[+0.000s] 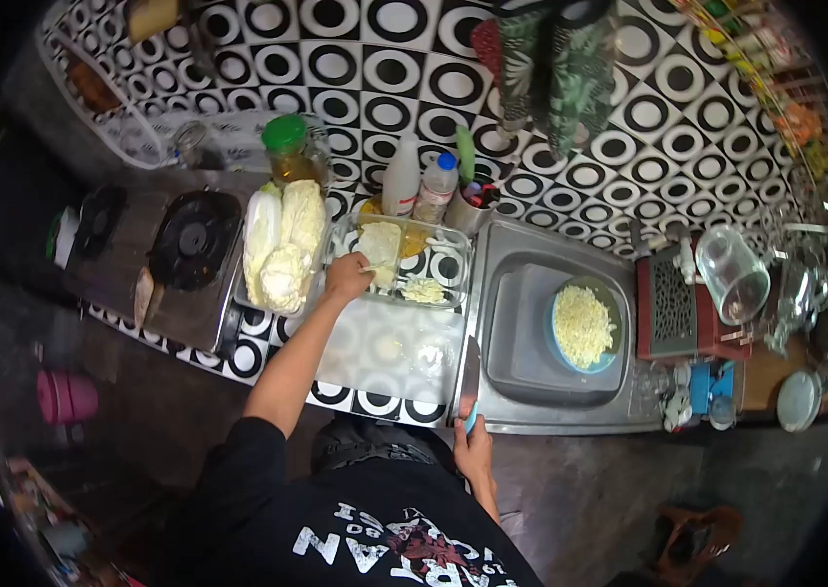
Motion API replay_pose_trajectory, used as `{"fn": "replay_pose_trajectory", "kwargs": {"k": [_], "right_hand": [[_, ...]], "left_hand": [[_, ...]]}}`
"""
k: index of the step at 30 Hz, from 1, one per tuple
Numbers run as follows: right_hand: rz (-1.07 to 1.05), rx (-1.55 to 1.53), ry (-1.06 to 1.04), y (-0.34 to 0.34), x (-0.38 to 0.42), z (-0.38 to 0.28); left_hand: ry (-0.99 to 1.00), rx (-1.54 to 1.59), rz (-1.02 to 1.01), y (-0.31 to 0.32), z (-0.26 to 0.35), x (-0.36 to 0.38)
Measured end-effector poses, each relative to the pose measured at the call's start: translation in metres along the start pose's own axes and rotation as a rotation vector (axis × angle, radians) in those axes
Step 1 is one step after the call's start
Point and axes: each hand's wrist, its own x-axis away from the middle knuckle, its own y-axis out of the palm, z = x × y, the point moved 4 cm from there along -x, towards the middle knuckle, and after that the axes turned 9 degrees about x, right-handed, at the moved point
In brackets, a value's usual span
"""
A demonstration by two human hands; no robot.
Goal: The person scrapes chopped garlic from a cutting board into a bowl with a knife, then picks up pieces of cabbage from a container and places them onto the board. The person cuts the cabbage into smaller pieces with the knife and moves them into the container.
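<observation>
My left hand point(348, 277) reaches into a clear divided container point(459, 256), its fingers closed on a pale cabbage leaf point(381, 247) in the left compartment. Small cut cabbage pieces point(424, 289) lie in the front right part of that container. Low at the counter's edge, my right hand point(474, 452) grips a knife point(472, 377) by its light blue handle, blade pointing away from me beside the sink. Between my hands is a whitish translucent cutting board point(375, 357) with a few small scraps on it.
Left of the container, a clear tub holds whole cabbages point(284, 235). Beyond are a gas stove point(194, 240) and a green-lidded jar point(285, 137). Bottles point(436, 186) line the wall. In the sink point(512, 367) sits a bowl of chopped cabbage point(583, 328); glassware point(732, 274) is at right.
</observation>
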Motion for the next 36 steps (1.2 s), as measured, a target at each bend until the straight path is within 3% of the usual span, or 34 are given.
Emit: {"fn": "replay_pose_trajectory", "kwargs": {"k": [5,7,11,13,15,22,29,31,32,36], "right_hand": [[0.043,-0.024,-0.018,0.013,0.009,-0.014],[0.099,-0.066,-0.011,0.020,0.013,-0.013],[0.078,-0.094,0.079,0.032,0.025,-0.015],[0.094,-0.106,0.098,0.038,0.027,-0.015],[0.140,-0.080,0.046,0.041,0.030,-0.024],[0.112,-0.119,0.113,0.041,0.033,-0.035],[0.055,-0.103,0.116,0.044,0.024,-0.038],[0.049,-0.125,0.092,0.045,0.023,-0.040],[0.050,-0.128,0.095,0.046,0.025,-0.039],[0.017,-0.124,0.130,0.045,0.024,-0.031]], "left_hand": [[0.155,0.076,0.058,-0.005,0.004,-0.002],[0.119,0.180,0.188,-0.012,0.004,0.005],[-0.025,0.470,0.092,-0.004,-0.016,0.000],[0.029,0.439,0.109,0.005,-0.025,-0.006],[0.095,0.166,0.148,-0.007,-0.005,0.004],[0.236,0.227,0.239,-0.018,0.023,0.016],[0.278,0.408,0.229,-0.006,0.000,0.006],[0.129,0.589,0.190,0.000,-0.016,0.001],[0.050,0.491,0.102,0.001,-0.016,-0.001],[-0.035,0.715,0.035,0.000,-0.009,0.012]]}}
